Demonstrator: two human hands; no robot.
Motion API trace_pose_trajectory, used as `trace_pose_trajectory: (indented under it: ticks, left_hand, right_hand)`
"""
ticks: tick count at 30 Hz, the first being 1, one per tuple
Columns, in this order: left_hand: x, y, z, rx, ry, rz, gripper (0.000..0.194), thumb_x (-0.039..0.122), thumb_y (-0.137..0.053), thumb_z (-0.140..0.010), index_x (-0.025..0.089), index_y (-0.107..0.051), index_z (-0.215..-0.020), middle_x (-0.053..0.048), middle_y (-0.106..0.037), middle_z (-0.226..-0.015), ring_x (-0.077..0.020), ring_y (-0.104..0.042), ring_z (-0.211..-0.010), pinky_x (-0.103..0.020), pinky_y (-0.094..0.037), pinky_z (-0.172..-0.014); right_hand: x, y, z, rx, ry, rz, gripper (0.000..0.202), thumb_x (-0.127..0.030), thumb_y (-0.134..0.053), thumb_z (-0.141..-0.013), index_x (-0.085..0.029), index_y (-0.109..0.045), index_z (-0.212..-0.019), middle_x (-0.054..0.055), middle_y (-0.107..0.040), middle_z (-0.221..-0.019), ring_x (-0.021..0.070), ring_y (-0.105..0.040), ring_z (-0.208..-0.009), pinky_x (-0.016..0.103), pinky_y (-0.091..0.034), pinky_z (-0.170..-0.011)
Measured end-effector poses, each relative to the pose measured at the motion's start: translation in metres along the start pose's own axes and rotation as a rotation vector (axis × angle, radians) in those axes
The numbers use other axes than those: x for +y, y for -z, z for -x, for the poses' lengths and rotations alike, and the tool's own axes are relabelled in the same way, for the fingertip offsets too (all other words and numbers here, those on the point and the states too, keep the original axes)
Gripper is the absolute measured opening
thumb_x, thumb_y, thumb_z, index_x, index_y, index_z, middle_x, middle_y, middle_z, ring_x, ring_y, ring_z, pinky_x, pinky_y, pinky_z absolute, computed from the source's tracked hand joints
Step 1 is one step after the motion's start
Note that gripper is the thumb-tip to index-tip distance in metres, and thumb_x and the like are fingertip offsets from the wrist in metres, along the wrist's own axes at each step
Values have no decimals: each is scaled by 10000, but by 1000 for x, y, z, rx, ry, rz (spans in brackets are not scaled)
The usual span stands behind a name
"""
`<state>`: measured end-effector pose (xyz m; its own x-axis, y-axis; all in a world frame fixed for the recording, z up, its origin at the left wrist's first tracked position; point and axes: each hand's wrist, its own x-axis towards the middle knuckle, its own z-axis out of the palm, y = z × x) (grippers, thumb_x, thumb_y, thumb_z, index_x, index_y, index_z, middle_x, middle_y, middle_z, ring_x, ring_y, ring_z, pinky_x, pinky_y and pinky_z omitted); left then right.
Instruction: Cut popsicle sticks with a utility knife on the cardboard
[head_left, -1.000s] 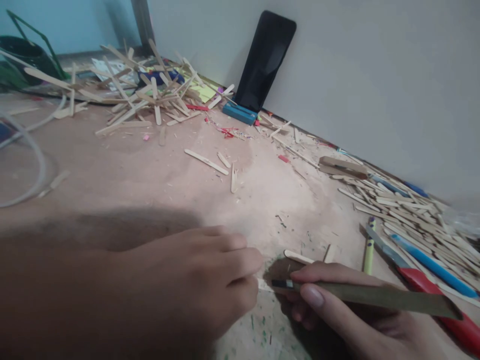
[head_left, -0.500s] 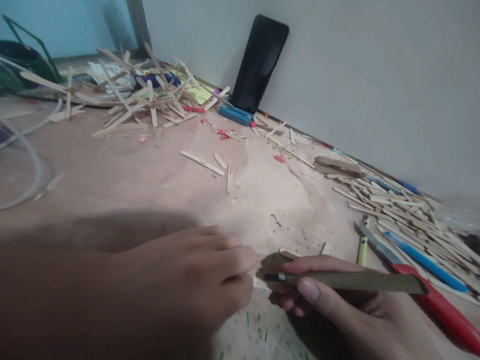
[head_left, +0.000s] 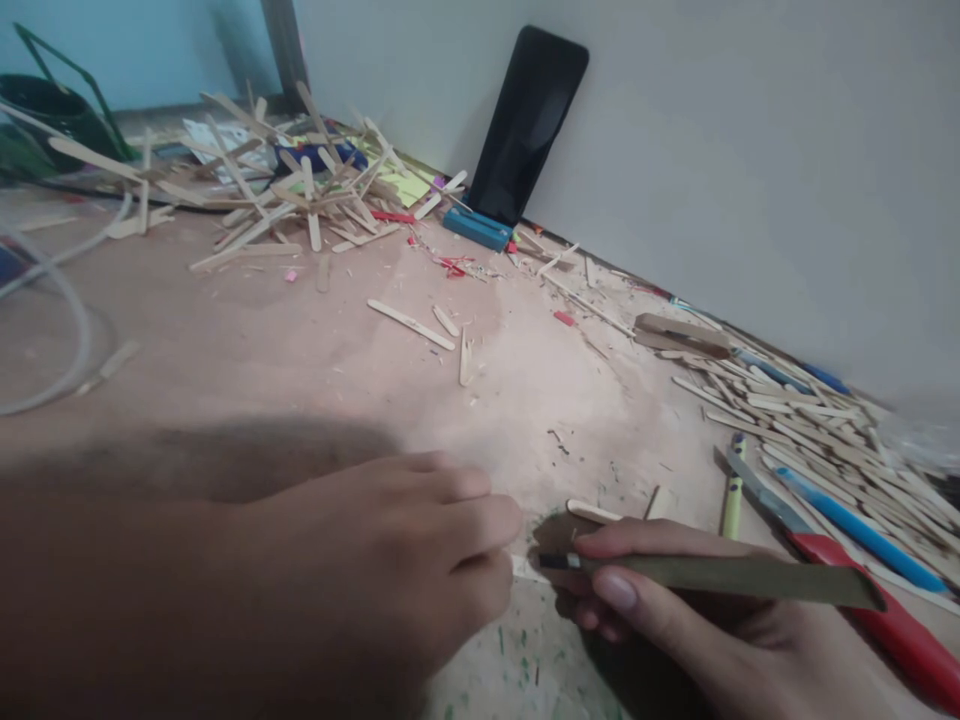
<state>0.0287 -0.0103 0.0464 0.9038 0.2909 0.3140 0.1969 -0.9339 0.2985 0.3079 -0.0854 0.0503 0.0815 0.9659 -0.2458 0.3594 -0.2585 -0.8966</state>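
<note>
I am pressing my left hand down flat with my fingers curled over a little wooden stick, which is lying on the table between my two hands and peeking out past my fingertips. I am gripping a thin knife in my closed right hand, its tip touching the stick. I think I should be holding the stick very still, keeping my fingers away from the tip, and cutting slowly with small, gentle pushes.
</note>
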Motion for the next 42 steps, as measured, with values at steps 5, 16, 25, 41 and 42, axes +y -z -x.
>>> trace_pose_trajectory:
  ticks: [5,16,25,41,42]
  left_hand:
    - [1,1,1,2,22,-11,186,15,-797,-1036,200,-790,-1022,36,-840,-1096,-143,-747,-941,-301,-537,-869]
    - [0,2,-1,28,-1,-17,288,-58,-680,-1037,203,-738,-929,23,-809,-997,-151,-698,-810,-317,-517,-804]
    - [4,4,0,36,40,-67,308,-79,-663,-1034,197,-802,-1033,28,-841,-1116,-158,-750,-970,-303,-521,-919]
    - [5,5,-1,70,30,-103,370,-63,-562,-1094,198,-819,-1042,0,-868,-1124,-174,-771,-997,-304,-564,-978]
    - [5,5,-1,63,32,-98,360,-62,-573,-1092,197,-820,-1051,2,-868,-1134,-172,-772,-1000,-301,-562,-976]
  right_hand:
    - [1,0,-5,38,6,38,497,-737,-1015,-798,-297,-969,-1025,88,-817,-758,321,-833,-738,336,-702,-544]
    - [-6,11,-1,-190,-27,58,354,-662,-902,-1020,-349,-968,-1172,83,-924,-1031,241,-897,-890,240,-723,-777]
    - [-8,4,0,-40,4,18,500,-682,-1028,-812,-265,-971,-1081,113,-863,-871,319,-843,-815,344,-709,-632]
    - [-17,-5,4,-135,-125,-160,343,-633,-989,-947,-309,-964,-1055,63,-904,-930,194,-841,-812,208,-683,-759]
    - [-17,-9,7,-88,-133,-203,369,-664,-995,-926,-308,-956,-1015,54,-891,-896,184,-830,-801,201,-674,-756]
